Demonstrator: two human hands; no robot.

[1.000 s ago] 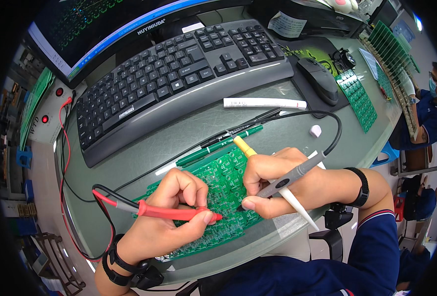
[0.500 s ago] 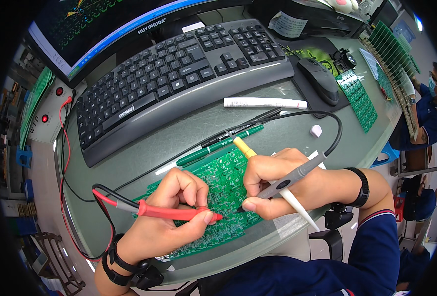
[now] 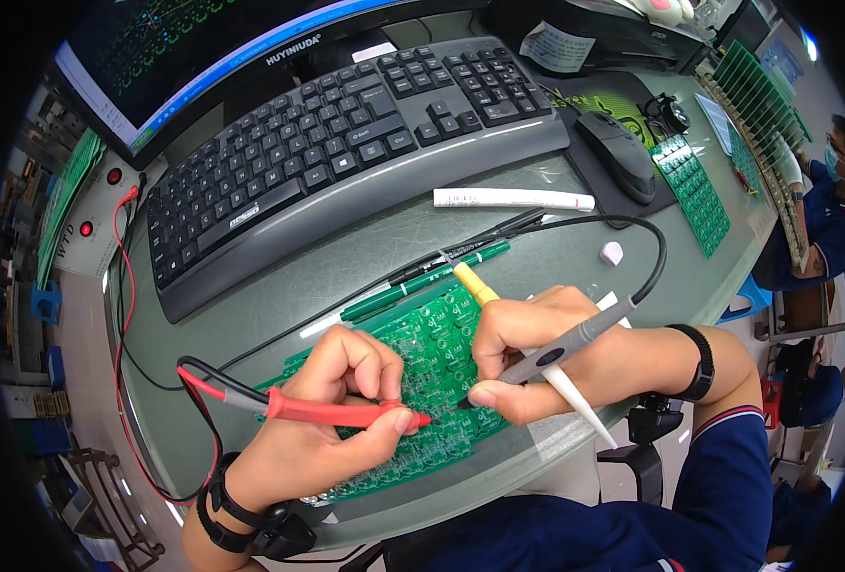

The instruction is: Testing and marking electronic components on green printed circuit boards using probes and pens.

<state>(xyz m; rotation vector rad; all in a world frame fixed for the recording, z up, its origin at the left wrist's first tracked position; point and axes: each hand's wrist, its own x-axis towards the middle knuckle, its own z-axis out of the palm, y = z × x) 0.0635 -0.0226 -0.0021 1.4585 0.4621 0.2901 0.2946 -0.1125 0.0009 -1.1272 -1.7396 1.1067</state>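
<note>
A red test probe is pinched in my left hand, its tip pointing right over a green circuit board panel. My right hand closes on a grey-black test probe, whose dark tip is near the red one, low over the board. Whether either tip touches the board I cannot tell. That same hand also keeps a slim tool with a yellow end and a white tapered end between its fingers. Part of the board is hidden under both hands.
Beyond the board lie a green pen and a white tube-shaped stick. A black keyboard, a mouse and a monitor stand behind. Probe cables loop over the desk. Another board panel lies right; a co-worker sits beyond.
The yellow-ended tool has shifted very slightly. Coloured lines on the monitor have gone from view. Both hands and probes stay nearly in place.
</note>
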